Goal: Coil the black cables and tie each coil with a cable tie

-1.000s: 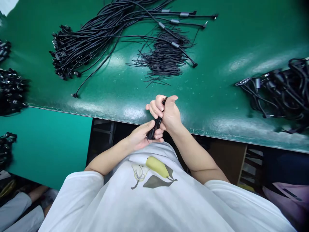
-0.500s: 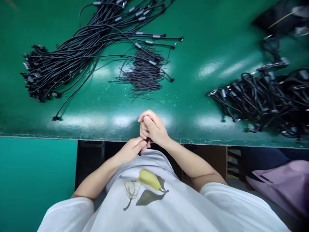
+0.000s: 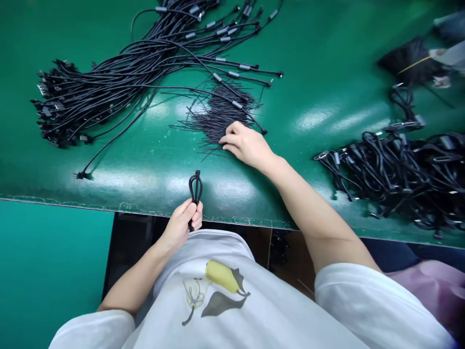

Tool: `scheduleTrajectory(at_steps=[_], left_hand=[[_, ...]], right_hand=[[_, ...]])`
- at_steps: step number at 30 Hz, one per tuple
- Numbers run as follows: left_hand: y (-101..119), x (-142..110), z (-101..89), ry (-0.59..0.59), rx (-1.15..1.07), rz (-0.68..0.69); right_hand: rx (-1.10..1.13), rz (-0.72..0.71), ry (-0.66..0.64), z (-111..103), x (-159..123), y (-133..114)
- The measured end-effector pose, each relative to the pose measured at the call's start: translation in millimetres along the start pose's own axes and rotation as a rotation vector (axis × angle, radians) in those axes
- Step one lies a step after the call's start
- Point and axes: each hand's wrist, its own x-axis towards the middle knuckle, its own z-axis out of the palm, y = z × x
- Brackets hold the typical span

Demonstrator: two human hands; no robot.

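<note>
Now there's one folded cable in the left hand, its fingers clenched round it over the counter's near edge. From it, one pile of thin black ties lies at one o'clock, one bundle of long cables at eleven. The hands have parted; the right hand touches the pile, its grip impossible to tell. Lengthwise, the folded cable runs six to twelve, plug towards twelve.

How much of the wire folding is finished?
The bunched cables at far right look done. The left hand holds one folded cable; the right hand is at the thin black strips. The long, unfolded cables seem left to do.
</note>
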Motion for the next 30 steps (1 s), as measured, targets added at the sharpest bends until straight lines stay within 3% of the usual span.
scheduleTrajectory(at_steps=[3,8,11,14,19,24,27,30], left_hand=[[0,-2,-3.3,0.029,-0.038,0.017],[4,-6,-3.6,0.002,-0.039,0.052],[6,-7,1.8,-0.020,-0.035,0.080],[6,-4,7.3,-0.066,-0.025,0.108],[6,3,8.1,-0.119,0.110,0.188],[2,7,3.4,-0.014,0.430,0.350],[-2,5,2.4,0.019,0.532,0.342],[-2,1,0.5,0.001,0.520,0.219]], right_hand=[[-0.092,-0.075,-0.063,6,3,-6],[-0.125,0.062,0.096,1,-11,-17],[-0.125,0.158,0.146,-4,-27,-35],[-0.041,0.132,0.157,-5,-47,-65],[0.303,-0.112,0.090,2,-85,-123],[-0.026,-0.272,0.160,0,-94,-143],[-0.077,-0.571,0.127,-12,-86,-141],[-0.163,-0.841,0.148,-18,-79,-137]])
